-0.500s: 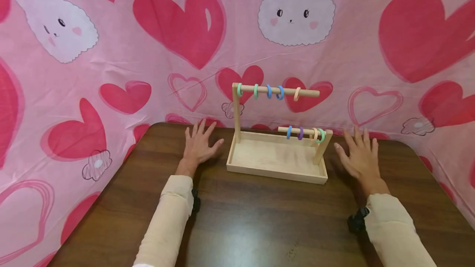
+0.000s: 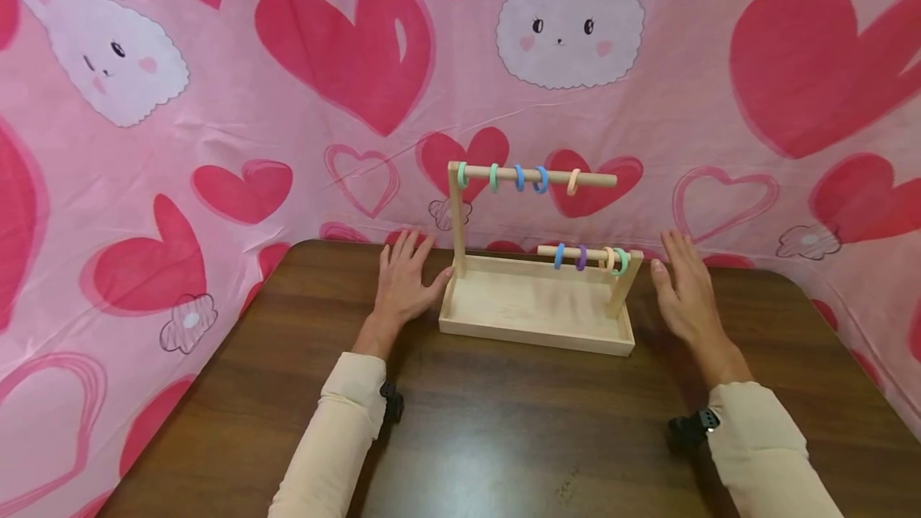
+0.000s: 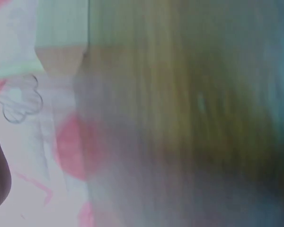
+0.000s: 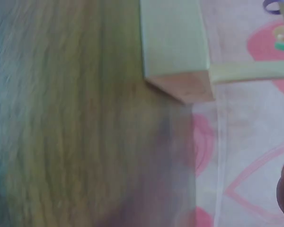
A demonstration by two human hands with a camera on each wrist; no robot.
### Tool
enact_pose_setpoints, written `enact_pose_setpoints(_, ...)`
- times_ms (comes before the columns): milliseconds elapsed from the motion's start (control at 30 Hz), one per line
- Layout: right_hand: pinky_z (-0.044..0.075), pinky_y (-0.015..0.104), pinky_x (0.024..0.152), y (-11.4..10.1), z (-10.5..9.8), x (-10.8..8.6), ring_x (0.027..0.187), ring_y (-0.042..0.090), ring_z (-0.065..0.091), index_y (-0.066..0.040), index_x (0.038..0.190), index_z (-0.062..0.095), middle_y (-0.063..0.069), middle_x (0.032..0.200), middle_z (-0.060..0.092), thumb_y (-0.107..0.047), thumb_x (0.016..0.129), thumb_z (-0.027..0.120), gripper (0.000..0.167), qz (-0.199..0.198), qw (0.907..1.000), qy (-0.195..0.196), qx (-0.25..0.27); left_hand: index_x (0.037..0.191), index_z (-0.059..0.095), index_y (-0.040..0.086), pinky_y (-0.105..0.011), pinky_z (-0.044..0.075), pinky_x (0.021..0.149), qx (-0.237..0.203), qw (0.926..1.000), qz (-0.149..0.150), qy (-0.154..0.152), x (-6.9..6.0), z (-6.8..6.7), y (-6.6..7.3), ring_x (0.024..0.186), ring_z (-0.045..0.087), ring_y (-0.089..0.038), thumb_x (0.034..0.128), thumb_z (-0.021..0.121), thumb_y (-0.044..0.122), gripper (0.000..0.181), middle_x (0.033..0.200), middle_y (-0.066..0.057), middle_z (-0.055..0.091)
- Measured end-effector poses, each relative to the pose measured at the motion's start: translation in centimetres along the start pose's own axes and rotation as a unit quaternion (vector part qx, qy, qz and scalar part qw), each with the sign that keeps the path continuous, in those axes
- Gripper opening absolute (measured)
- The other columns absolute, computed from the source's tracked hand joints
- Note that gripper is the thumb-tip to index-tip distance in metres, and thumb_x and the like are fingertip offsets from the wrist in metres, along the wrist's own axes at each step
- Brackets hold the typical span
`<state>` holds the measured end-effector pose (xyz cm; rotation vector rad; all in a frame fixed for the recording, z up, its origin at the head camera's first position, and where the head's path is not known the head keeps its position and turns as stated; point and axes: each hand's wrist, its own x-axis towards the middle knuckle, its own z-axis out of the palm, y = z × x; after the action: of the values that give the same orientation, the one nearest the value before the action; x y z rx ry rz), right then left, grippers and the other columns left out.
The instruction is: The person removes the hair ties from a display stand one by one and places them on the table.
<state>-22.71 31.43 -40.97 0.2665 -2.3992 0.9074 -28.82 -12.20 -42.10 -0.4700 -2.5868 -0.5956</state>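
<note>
Wood-grain table (image 2: 504, 398): two-bar wooden ring stand (image 2: 536, 336) toward far edge. Left hand (image 2: 410, 284), fingers straight, thumb spread at stand's left end, contact unclear; right hand (image 2: 688, 296) straight-fingered, beside right end. Uneven push could jolt outermost peach ring (image 2: 572, 188) off upper bar (image 2: 599, 180).

Left sleeve (image 2: 327, 438) pale cream, plain, creased near cuff (image 2: 360, 376), right sleeve (image 2: 763, 442) matching, left wrist unit (image 2: 392, 404) black, compact, right wrist unit (image 2: 693, 428) likewise black, fingers (image 2: 407, 248) bare
</note>
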Motion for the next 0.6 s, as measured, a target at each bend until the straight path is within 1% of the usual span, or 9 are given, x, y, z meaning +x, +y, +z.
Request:
enact_pose_setpoints(67,0.019,0.044,0.130,-0.6,0.2,0.1,0.151,0.047,0.030,-0.003,0.156,0.037,0.031,0.159,0.036,-0.023,0.107,0.045,0.053,0.004,0.9991,0.019,0.039,0.148,0.052,0.013,-0.070,0.022,0.121,-0.014,0.9998,0.009,0.011,0.0,0.1,0.7,0.151,0.034,-0.040,0.0915,0.057,0.051,0.068,0.157,-0.020,0.045)
enact_pose_setpoints(100,0.024,0.034,0.128,-0.9,0.3,0.2,0.150,0.039,0.037,-0.004,0.155,0.040,0.031,0.157,0.040,-0.020,0.107,0.046,0.051,0.007,0.9979,0.030,0.057,0.147,0.052,0.013,-0.070,0.022,0.120,-0.022,0.9995,0.013,0.019,0.0,0.2,1.0,0.150,0.035,-0.040,0.0913,0.058,0.050,0.067,0.156,-0.020,0.047)
enact_pose_setpoints(167,0.032,0.015,0.118,-1.4,0.7,0.3,0.142,0.019,0.050,-0.004,0.152,0.044,0.030,0.151,0.047,-0.015,0.106,0.049,0.048,0.012,0.9928,0.054,0.106,0.146,0.053,0.014,-0.069,0.024,0.120,-0.036,0.9986,0.020,0.033,0.1,0.5,1.6,0.148,0.039,-0.040,0.0914,0.060,0.048,0.065,0.153,-0.019,0.049)
enact_pose_setpoints(233,0.037,0.003,0.104,-2.0,1.0,0.5,0.128,0.001,0.057,-0.001,0.148,0.050,0.024,0.144,0.058,-0.009,0.104,0.051,0.045,0.010,0.9852,0.080,0.151,0.145,0.054,0.015,-0.069,0.026,0.119,-0.051,0.9972,0.024,0.048,0.2,0.8,2.2,0.146,0.041,-0.039,0.0910,0.062,0.047,0.063,0.151,-0.019,0.052)
enact_pose_setpoints(300,0.042,0.002,0.098,-2.4,1.4,0.7,0.117,-0.011,0.058,0.004,0.144,0.053,0.010,0.137,0.066,-0.004,0.103,0.051,0.041,0.000,0.9759,0.100,0.194,0.144,0.055,0.015,-0.067,0.028,0.119,-0.064,0.9957,0.026,0.061,0.2,1.0,2.8,0.143,0.044,-0.038,0.0906,0.063,0.046,0.062,0.149,-0.018,0.053)
enact_pose_setpoints(367,0.045,0.003,0.095,-2.8,1.6,0.9,0.113,-0.012,0.060,0.010,0.140,0.053,-0.008,0.128,0.069,-0.001,0.103,0.049,0.038,-0.008,0.9681,0.109,0.225,0.142,0.056,0.014,-0.064,0.031,0.118,-0.073,0.9945,0.027,0.071,0.2,1.3,3.5,0.142,0.046,-0.036,0.0906,0.061,0.047,0.061,0.148,-0.015,0.055)
enact_pose_setpoints(433,0.046,0.004,0.094,-3.1,1.8,1.0,0.111,-0.012,0.061,0.013,0.137,0.055,-0.023,0.120,0.067,-0.001,0.105,0.047,0.036,-0.007,0.9633,0.112,0.244,0.142,0.057,0.013,-0.061,0.033,0.118,-0.086,0.9924,0.030,0.082,0.2,1.6,4.2,0.139,0.049,-0.034,0.0902,0.061,0.046,0.061,0.146,-0.014,0.056)
enact_pose_setpoints(500,0.047,0.004,0.093,-3.2,1.9,1.1,0.109,-0.012,0.062,0.017,0.132,0.057,-0.029,0.114,0.067,-0.001,0.105,0.047,0.034,0.000,0.9592,0.112,0.260,0.141,0.057,0.012,-0.060,0.035,0.117,-0.096,0.9905,0.032,0.094,0.2,1.8,5.0,0.138,0.050,-0.033,0.0901,0.062,0.045,0.061,0.145,-0.013,0.057)
enact_pose_setpoints(600,0.049,0.004,0.088,-3.2,2.1,1.3,0.102,-0.012,0.064,0.020,0.121,0.062,-0.029,0.105,0.070,0.001,0.103,0.051,0.028,0.011,0.9551,0.110,0.275,0.140,0.057,0.009,-0.059,0.038,0.115,-0.118,0.9856,0.036,0.116,0.3,2.0,6.3,0.136,0.053,-0.034,0.0891,0.064,0.040,0.061,0.143,-0.014,0.060)
